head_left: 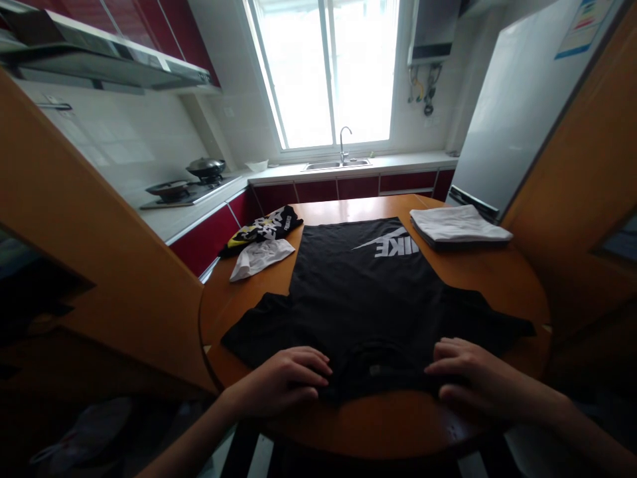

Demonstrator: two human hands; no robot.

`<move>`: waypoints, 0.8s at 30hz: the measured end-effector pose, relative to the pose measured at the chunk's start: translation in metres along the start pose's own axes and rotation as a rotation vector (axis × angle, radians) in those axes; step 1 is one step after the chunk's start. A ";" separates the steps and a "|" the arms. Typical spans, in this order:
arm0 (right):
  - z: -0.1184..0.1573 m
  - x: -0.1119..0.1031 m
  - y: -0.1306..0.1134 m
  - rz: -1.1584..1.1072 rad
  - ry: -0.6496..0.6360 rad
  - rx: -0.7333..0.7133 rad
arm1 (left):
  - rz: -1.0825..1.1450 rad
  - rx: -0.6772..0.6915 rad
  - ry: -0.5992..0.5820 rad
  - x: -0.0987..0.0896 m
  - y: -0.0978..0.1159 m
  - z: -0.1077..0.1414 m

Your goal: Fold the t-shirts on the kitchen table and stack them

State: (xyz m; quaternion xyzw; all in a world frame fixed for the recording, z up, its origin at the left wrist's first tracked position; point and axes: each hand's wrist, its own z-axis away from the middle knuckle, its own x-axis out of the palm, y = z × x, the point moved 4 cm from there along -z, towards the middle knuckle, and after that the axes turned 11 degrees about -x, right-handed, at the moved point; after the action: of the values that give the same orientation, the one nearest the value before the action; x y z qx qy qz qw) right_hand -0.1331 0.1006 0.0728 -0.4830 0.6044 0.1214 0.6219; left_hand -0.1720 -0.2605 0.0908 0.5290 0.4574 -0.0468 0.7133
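Round table (388,425) space lets a black shirt (368,292) lie flat, left hand (293,377) and right hand (465,373) loosely curled at its near edge, grip unclear.

Bright daylight floods through a sliding window (303,73) in the far wall, glaring off the far edge of a round wooden table (490,269). Below the window, a white countertop (408,161) carries a stainless double sink (322,165) with a gooseneck faucet (342,149), above dark red base cabinets (318,190). On the left, a range hood (99,66) hangs beneath glossy red wall cabinets (139,26), over a gas cooktop (199,192). A water heater (434,30) with exposed pipes is mounted right of the window; nearer stands a silver-grey refrigerator (527,99). Orange-brown wooden panels (99,265) flank both sides, and the near corners sink into shadow.
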 end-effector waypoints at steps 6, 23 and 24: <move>-0.015 -0.004 0.026 0.119 0.332 0.193 | -0.216 -0.154 0.383 -0.030 -0.024 -0.012; 0.066 -0.054 0.174 0.532 0.366 0.878 | -0.449 -0.755 0.854 -0.095 -0.121 0.044; 0.074 -0.058 0.186 0.432 0.291 0.981 | -0.457 -0.841 0.830 -0.099 -0.133 0.048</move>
State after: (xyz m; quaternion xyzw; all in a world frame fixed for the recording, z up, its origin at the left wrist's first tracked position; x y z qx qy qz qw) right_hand -0.2368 0.2749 0.0237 -0.0135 0.7552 -0.1175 0.6448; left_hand -0.2735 -0.3980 0.0673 0.0663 0.7765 0.1947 0.5956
